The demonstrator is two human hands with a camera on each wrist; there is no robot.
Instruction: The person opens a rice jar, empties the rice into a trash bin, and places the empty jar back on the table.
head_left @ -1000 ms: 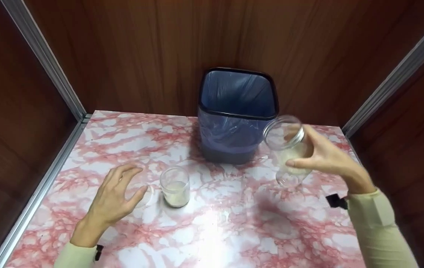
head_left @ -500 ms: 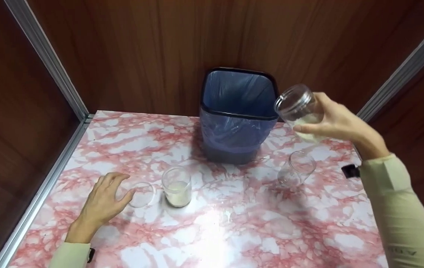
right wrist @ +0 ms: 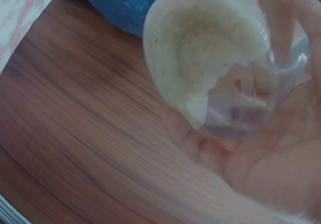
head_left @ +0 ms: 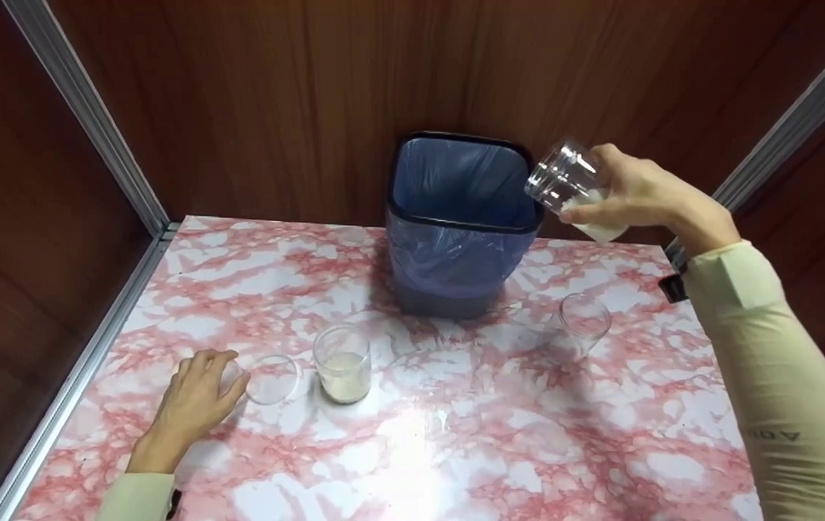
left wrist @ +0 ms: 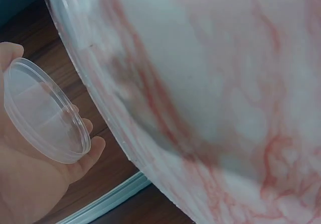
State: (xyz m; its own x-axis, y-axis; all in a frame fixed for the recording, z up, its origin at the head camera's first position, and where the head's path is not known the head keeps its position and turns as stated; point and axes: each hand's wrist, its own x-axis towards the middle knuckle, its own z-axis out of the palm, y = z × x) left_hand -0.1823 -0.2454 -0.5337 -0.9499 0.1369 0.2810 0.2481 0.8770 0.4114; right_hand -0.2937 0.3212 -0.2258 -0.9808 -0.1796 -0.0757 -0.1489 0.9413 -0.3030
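The jar (head_left: 564, 177) tilts beside the bin (head_left: 449, 268), the right hand (head_left: 637, 188) wrapped round its body — a sound hold, since it looks light, stiff and slick. The left hand (head_left: 192, 398) grips a lid (left wrist: 45, 113). Three jars, counting the powder jar (head_left: 344, 375) and right jar (head_left: 584, 317); one bin; one clear disc (head_left: 271, 378) — perhaps another lid

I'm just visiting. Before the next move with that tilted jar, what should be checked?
1. Right hand gripping the tilted jar: ok.
2. Pale contents inside that jar: ok, gathered toward its base.
3. Jar's mouth squarely over the bin: cannot tell; it appears at the right rim.
4. Bin open and lined with a bag: ok.
5. Left hand holding the clear lid: ok.
6. Jar near the left hand upright: ok.
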